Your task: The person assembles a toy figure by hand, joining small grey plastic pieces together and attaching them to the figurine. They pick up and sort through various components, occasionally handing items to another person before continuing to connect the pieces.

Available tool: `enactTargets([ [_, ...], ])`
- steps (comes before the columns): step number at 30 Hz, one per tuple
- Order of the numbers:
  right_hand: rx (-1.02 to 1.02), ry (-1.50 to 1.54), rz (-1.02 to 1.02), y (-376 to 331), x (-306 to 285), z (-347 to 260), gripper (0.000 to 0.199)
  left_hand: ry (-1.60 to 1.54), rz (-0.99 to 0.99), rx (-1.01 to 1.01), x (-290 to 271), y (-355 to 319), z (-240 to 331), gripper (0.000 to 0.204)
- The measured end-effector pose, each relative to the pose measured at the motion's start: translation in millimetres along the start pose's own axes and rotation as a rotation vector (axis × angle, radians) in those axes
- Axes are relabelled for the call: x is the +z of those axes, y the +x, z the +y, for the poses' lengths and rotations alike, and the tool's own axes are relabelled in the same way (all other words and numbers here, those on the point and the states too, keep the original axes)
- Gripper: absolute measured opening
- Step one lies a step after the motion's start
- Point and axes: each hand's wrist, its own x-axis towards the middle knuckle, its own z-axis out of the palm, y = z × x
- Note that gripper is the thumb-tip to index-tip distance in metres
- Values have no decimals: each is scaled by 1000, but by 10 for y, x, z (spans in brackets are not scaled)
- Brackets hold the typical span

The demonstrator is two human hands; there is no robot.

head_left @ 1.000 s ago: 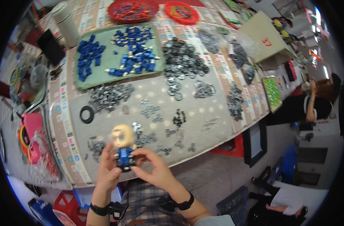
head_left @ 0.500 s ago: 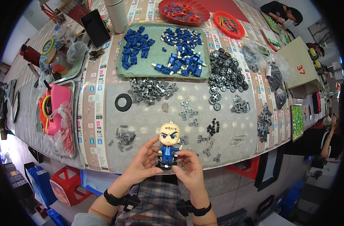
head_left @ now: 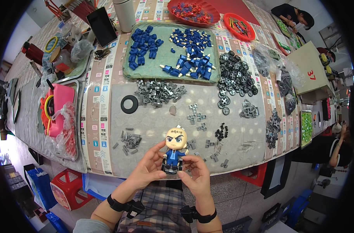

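A small bald toy figure (head_left: 174,149) in a blue suit, seated in a black and grey wheelchair, is held upright at the table's near edge. My left hand (head_left: 149,163) grips its left side, thumb low by the wheelchair base. On the other side my right hand (head_left: 195,169) closes on the chair, its thumb also at the base. Beyond the figure lie grey clip-shaped parts (head_left: 161,92), short grey bars (head_left: 132,141), joined grey pieces (head_left: 196,116) and small black parts (head_left: 221,132). Thin metal pins (head_left: 246,146) are spread to the right.
A green tray (head_left: 167,75) holds blue figure parts at the back. Black wheels (head_left: 236,73) are heaped beside it. A black ring (head_left: 129,104) and a pink container (head_left: 62,105) are to the left. Red bowls (head_left: 213,19) and a white bottle (head_left: 124,15) stand farther back.
The table and its contents appear shifted slightly rightward in view. Both hands keep hold of the figure, which is tilted a little differently.
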Motion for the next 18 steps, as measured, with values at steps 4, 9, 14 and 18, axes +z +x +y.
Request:
enactTargets([
  [4,-3,-11,3,11,36,-30,32,-82,35,-16,16,-4,-10,86],
  [9,-119,-84,80,-15,109,21,30,-342,87,-109,64,0,35,86],
  [14,-329,-396,102,-8,304,6,30,-592,-38,-107,-85,-49,-92,70],
  [18,-299,-415,206,9,357,-43,30,-761,36,-85,-114,-91,-147,49],
])
